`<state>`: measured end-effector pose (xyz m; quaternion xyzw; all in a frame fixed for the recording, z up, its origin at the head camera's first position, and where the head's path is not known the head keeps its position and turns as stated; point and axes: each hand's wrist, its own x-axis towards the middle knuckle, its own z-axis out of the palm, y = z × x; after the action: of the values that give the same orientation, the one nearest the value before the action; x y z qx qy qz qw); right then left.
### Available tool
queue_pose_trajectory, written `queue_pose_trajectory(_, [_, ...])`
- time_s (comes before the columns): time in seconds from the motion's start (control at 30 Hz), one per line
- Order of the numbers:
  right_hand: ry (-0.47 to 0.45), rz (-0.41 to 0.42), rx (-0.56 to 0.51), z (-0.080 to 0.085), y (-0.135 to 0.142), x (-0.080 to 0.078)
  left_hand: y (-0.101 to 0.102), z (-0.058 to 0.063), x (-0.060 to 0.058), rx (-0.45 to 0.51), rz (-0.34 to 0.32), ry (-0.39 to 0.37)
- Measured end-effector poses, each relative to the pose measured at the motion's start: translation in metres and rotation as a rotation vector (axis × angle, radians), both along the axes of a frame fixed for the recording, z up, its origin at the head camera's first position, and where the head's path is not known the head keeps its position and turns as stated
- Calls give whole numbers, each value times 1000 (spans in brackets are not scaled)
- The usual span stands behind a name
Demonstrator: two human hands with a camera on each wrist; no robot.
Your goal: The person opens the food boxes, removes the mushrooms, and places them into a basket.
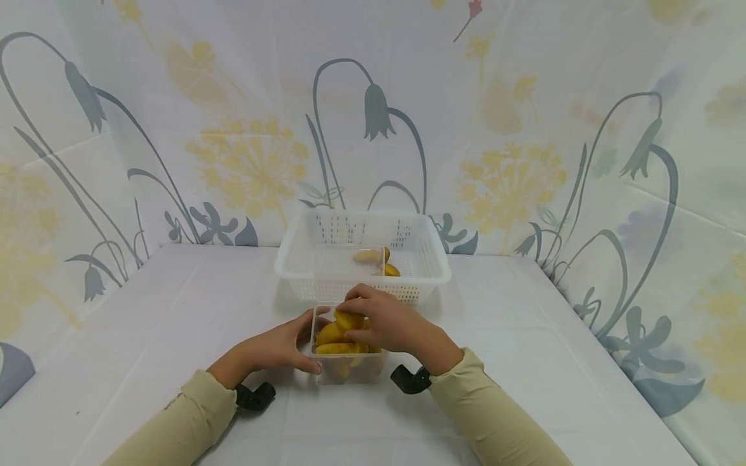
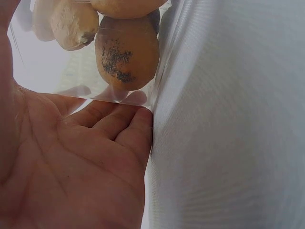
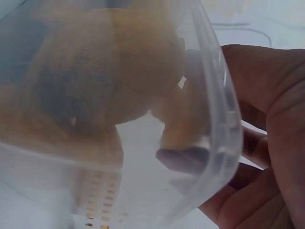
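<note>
A clear plastic box point(image 1: 350, 372) stands on the table, filled with several yellow mangoes point(image 1: 331, 333). My left hand point(image 1: 276, 346) holds the box at its left side, thumb towards the near corner and fingers towards the far one. In the left wrist view, the fingertips of the left hand point(image 2: 90, 143) touch the box wall, and a mango point(image 2: 126, 55) with dark specks shows through it. From the right, my right hand point(image 1: 393, 320) reaches over the box and grips a mango point(image 1: 350, 320) on top of the pile. The right wrist view looks through the cloudy box wall point(image 3: 224, 109).
Just behind the box stands a white perforated basket point(image 1: 285, 262), with a few yellow mangoes point(image 1: 392, 270) inside and a clear box-like wall around part of them. A flower-printed cloth point(image 1: 361, 162) hangs behind and at the sides. The table point(image 1: 524, 362) has a white cover.
</note>
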<state>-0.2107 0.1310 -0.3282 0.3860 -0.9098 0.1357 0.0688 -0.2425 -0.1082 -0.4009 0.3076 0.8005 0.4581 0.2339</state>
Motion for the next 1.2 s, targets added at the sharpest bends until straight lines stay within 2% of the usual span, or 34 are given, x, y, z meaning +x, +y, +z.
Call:
queue_pose_trajectory(0.3, [-28,15,19,1,0,1,0,1,1,12,-3,-12])
queue_pose_trajectory(0.53, [-90,0,11,5,2,1,0,1,1,10,0,-20])
queue_pose_trajectory(0.8, [-46,32,-59,14,11,0,1,2,1,17,-14,-20])
queue_pose_trajectory(1.2, [-6,24,-157,23,26,-4,1,2,1,6,-11,-15])
